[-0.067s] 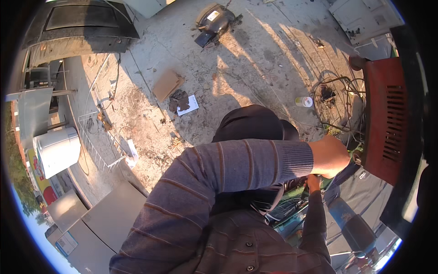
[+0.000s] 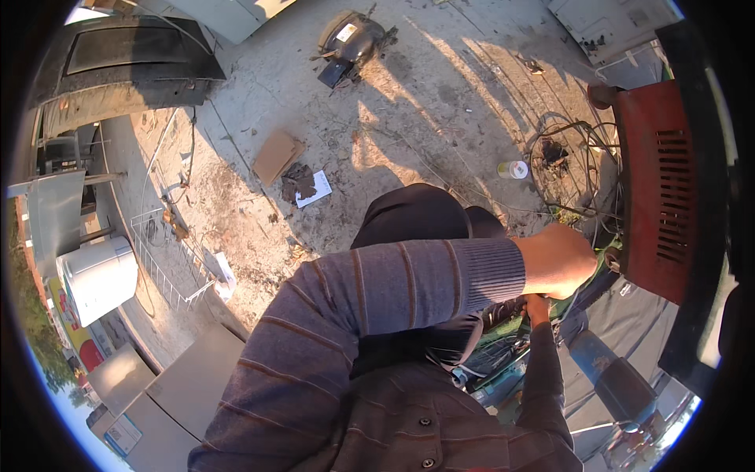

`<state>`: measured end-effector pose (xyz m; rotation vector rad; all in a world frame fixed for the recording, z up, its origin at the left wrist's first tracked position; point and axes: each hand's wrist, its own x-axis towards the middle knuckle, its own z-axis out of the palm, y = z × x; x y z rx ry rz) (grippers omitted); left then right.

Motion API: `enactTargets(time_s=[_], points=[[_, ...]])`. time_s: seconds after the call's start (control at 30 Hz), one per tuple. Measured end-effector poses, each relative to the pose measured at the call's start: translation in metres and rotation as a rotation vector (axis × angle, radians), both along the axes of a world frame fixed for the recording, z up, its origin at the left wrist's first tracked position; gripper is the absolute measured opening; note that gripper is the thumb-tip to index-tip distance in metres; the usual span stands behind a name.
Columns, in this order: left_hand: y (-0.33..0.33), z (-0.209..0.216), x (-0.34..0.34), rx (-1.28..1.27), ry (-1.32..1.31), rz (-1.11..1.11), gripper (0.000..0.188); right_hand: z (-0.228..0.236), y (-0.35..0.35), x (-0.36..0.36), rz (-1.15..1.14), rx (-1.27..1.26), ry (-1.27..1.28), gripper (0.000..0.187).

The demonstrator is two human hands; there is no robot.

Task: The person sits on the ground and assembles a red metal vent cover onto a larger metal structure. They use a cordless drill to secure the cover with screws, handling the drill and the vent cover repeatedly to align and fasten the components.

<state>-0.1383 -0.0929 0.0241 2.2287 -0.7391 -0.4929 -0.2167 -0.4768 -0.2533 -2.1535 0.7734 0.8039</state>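
Note:
My left arm, in a grey-brown striped sleeve, reaches across my body to the right. My left hand (image 2: 560,261) is closed, its back toward me and its fingertips out of sight beneath it. Just below it, my right hand (image 2: 538,308) comes up from the lower right, with its fingers curled and partly covered by the left hand. What either one grips is hidden. Both are beside a red metal housing with slots (image 2: 657,193). Under and beside my hands lie green-looking material and a teal toolbox-like thing (image 2: 503,383) with cables and tools, partly covered by my arms.
A coil of dark cable (image 2: 578,169) and a small pale can (image 2: 513,170) lie on the dirt-strewn floor. Farther off are a black compressor (image 2: 351,39), cardboard (image 2: 277,156) and a wire basket (image 2: 167,256). A blue and black cylinder (image 2: 609,377) stands at right.
The whole view has shifted a little, so the floor things sit slightly farther left. My hands stay together in nearly the same place by the red housing.

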Motion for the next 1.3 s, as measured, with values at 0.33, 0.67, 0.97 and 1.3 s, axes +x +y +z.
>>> enactTargets(time_s=[0.33, 0.67, 0.97, 1.3], points=[[0.034, -0.008, 0.034, 0.003, 0.097, 0.136, 0.041, -0.012, 0.017, -0.045, -0.046, -0.274, -0.108, 0.046], [-0.009, 0.059, 0.033, -0.055, 0.229, -0.06, 0.039, -0.001, 0.085, -0.109, -0.391, -0.132, -0.182, 0.041], [-0.034, 0.03, 0.06, 0.404, 0.153, -0.131, 0.04, 0.01, 0.091, -0.11, -0.527, -0.026, -0.115, 0.04], [-0.054, 0.025, 0.069, 0.348, 0.212, -0.212, 0.047, 0.015, 0.135, -0.226, -0.274, -0.264, -0.32, 0.039]])
